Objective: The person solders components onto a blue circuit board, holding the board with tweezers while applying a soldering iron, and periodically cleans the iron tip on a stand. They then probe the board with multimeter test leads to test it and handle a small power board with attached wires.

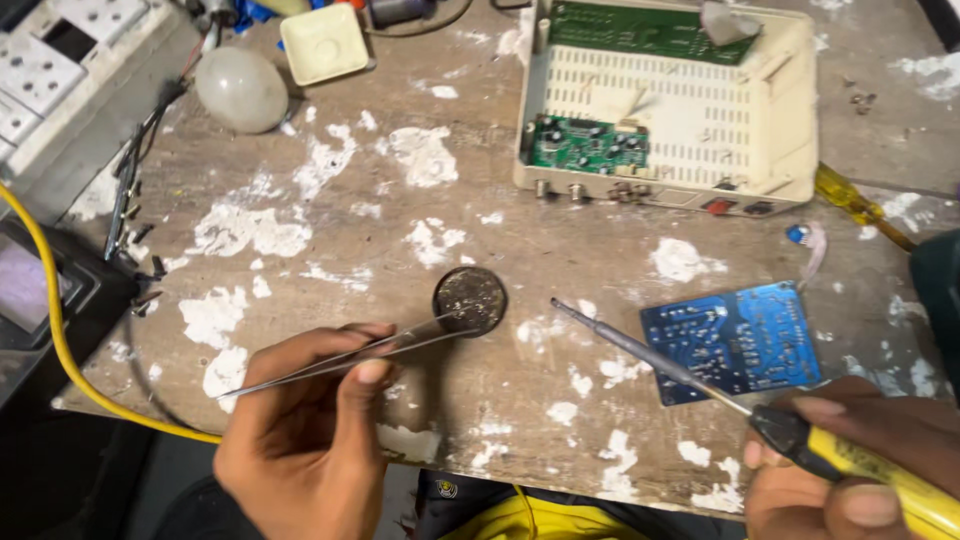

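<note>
Metal tweezers (345,357) pinched in left hand (300,430), tips at round flux tin (470,299). Right hand (850,460) grips yellow-handled soldering iron (700,385), tip near tin, shaft crossing the edge of blue circuit board (735,340).

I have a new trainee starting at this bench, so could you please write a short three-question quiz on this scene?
1. True or false: the left hand holds tweezers whose tips reach the round tin.
2. What does the right hand hold? A) a soldering iron, B) a bulb, C) a brush.
3. Fill in: the blue board lies on the table, below the open ____ case.

Key
1. True.
2. A: the soldering iron has a yellow handle, and its tip points toward the tin.
3. Cream.
</note>
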The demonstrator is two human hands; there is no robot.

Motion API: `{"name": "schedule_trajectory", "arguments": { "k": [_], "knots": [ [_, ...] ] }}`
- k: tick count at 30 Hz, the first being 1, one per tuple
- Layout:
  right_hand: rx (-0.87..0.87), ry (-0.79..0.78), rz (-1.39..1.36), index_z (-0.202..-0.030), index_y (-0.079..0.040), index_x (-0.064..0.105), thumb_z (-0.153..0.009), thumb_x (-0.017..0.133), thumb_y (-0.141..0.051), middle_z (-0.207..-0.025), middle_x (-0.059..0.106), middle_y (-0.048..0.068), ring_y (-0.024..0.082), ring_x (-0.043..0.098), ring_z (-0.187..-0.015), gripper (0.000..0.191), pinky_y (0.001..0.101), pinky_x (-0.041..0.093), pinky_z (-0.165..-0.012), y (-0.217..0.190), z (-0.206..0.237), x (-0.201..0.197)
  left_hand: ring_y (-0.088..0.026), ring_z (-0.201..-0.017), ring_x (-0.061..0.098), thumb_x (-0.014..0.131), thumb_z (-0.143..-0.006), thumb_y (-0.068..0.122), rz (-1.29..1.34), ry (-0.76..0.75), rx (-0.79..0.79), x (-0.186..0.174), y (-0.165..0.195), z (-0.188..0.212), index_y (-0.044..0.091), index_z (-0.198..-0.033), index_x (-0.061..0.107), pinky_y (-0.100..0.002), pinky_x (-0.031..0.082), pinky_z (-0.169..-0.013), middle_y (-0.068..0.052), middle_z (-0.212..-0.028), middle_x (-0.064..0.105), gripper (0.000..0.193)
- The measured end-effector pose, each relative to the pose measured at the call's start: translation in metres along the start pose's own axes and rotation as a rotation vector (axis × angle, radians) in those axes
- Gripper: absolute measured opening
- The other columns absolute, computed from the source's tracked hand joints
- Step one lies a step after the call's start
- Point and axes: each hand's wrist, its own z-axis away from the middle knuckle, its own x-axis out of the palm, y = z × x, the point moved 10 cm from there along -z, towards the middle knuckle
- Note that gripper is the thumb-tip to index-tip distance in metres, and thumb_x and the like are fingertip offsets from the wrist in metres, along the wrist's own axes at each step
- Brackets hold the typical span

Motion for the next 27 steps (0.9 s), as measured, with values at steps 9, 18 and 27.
{"name": "schedule_trajectory", "arguments": {
  "k": [9, 18, 27],
  "knots": [
    [0.044, 0.331, -0.438, -0.11, 0.005, 0.062, -0.111, 0.054, -0.031, -0.089, 0.069, 0.017, 0.024, 0.069, -0.075, 0.036, 0.0333, 0.061, -0.071, 0.063, 0.03, 0.027, -0.011, -0.088, 0.075, 0.071, -0.092, -0.006, -0.055, -0.001, -0.081, 0.001, -0.017, -0.021, -0.004, -0.106, 0.068, -0.021, 0.059, -0.079, -0.011, -0.098, 0.08, 0.015],
    [-0.154, 0.423, -0.804, -0.108, 0.001, 0.06, -0.101, 0.076, -0.008, -0.091, 0.065, 0.009, 0.017, 0.063, -0.083, 0.019, 0.0245, 0.052, -0.074, 0.208, 0.119, -0.001, -0.012, -0.091, 0.077, 0.069, -0.093, -0.007, -0.094, -0.034, -0.053, 0.007, -0.023, -0.032, -0.006, -0.108, 0.068, -0.021, 0.061, -0.079, -0.012, -0.099, 0.079, 0.015],
    [0.004, 0.176, -0.658, -0.101, -0.004, 0.057, -0.085, 0.08, -0.009, -0.087, 0.063, 0.01, 0.017, 0.066, -0.08, 0.029, 0.0253, 0.055, -0.069, 0.248, 0.12, -0.024, -0.013, -0.093, 0.077, 0.068, -0.093, -0.009, -0.096, -0.048, -0.063, 0.015, -0.027, -0.032, -0.008, -0.105, 0.068, -0.022, 0.062, -0.082, -0.013, -0.101, 0.078, 0.012]
  ]
}}
